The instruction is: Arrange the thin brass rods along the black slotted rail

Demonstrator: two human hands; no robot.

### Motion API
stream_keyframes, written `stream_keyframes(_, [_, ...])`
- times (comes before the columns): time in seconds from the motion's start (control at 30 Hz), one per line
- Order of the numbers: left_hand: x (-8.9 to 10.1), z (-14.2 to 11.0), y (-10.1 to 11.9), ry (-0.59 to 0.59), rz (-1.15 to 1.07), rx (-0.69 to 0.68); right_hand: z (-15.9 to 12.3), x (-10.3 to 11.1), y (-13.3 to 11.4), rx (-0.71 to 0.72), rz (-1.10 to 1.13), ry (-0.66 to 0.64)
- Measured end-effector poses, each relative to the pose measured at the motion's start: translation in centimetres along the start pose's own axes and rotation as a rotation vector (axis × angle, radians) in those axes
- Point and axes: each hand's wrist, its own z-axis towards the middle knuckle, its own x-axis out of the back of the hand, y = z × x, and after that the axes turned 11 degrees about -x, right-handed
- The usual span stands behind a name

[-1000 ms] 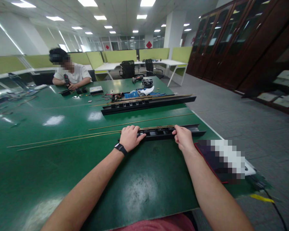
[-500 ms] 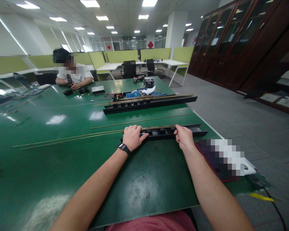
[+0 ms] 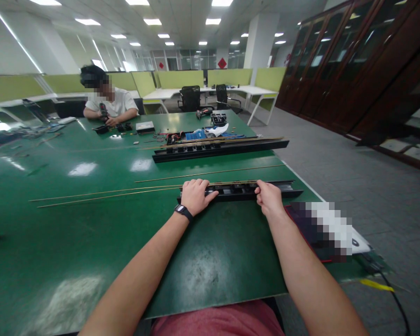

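A black channel-shaped rail lies crosswise on the green table in front of me, with dark parts seated inside it. My left hand wraps over the rail's left end, fingers on the far side and thumb inside. Thin brass-coloured rods run along the rail's far edge, pass by the left hand and stick out far to the left. My right hand pinches the rods near their right end, above the rail; how many it grips is hidden. Another thin rod lies loose just beyond.
A second black rail with rods and blue material lies farther back. A power drill and a white box stand behind it. Across the table sits a person holding a tool. A dark-and-white flat item lies by my right forearm.
The left ends of the long rods have shifted slightly right and away from me. Both hands keep nearly the same place on the rail. The whole view has moved a little.
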Motion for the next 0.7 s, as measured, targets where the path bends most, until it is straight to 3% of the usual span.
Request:
stream_keyframes(0.33, [-1.0,-0.7,0.7,0.151,-0.047,0.017,-0.2,0.0,-0.2,0.001,0.007,-0.001])
stream_keyframes(0.7, [-2.3,-2.1,2.3,0.208,-0.004,0.097,-0.4,-0.2,-0.4,0.011,0.015,0.022])
